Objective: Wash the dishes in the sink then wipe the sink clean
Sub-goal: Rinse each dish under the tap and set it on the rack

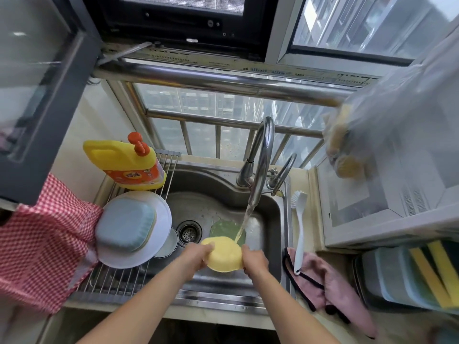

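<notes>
Over the steel sink [273, 219] I hold a yellow bowl [223, 254], tilted so its underside faces me. My left hand [198, 254] grips its left rim and my right hand [253, 260] grips its right rim. Water runs from the faucet [260, 170] down onto the bowl's far edge. A green dish [223, 229] lies on the sink floor behind the bowl, beside the drain [188, 232]. On the roll-up rack [119, 279] at the left rest an upturned blue bowl [124, 224], a white plate [159, 219] and a small dish [170, 244].
A yellow detergent bottle [126, 165] stands at the rack's far end. A white dish brush [299, 219] and a pink cloth [330, 281] lie right of the sink. A red checked towel [39, 244] hangs at the left. Containers with sponges [422, 274] sit at the right.
</notes>
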The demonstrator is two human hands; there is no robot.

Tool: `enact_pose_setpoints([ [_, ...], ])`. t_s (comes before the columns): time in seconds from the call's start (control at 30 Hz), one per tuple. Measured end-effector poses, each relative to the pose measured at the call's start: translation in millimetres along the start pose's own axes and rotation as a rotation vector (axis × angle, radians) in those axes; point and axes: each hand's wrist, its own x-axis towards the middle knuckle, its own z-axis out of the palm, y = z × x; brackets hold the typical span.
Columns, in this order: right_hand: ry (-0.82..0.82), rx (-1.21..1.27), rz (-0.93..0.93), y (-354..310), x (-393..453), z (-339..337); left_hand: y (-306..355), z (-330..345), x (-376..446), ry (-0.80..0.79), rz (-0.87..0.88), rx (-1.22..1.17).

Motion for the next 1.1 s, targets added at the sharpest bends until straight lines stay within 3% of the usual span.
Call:
enact_pose_setpoints([
  [0.07,-0.022,-0.101,-0.002,5.0,-3.9,6.4,-5.9,-1.7,-2.7,-0.022,0.004,0.227],
  [0.2,-0.095,-0.116,0.019,17.2,-26.9,17.5,-19.7,-6.8,-15.7,-0.007,-0.003,0.402],
  [0.37,-0.104,0.024,-0.005,7.4,-57.1,24.7,-25.6,-33.2,2.7,0.12,0.105,0.682],
  [0.43,-0.154,0.06,-0.072,1.5,-66.3,27.2,-18.9,-45.0,-9.4,0.206,0.145,0.667],
  [0.57,-0.267,0.261,-0.272,-11.6,-87.2,41.4,-0.9,-66.3,-45.8,0.394,0.546,0.708],
  [0.67,-0.244,0.311,-0.412,-33.4,-115.4,56.4,8.0,-91.0,-48.0,0.513,0.781,0.693],
  [0.83,-0.165,0.206,-0.617,-89.6,-149.6,95.5,27.9,-138.2,-57.2,0.667,0.88,0.627],
  [1.1,0.018,-0.205,-0.612,-125.2,-153.3,156.9,20.5,-193.4,-20.3,0.737,0.888,0.876],
])
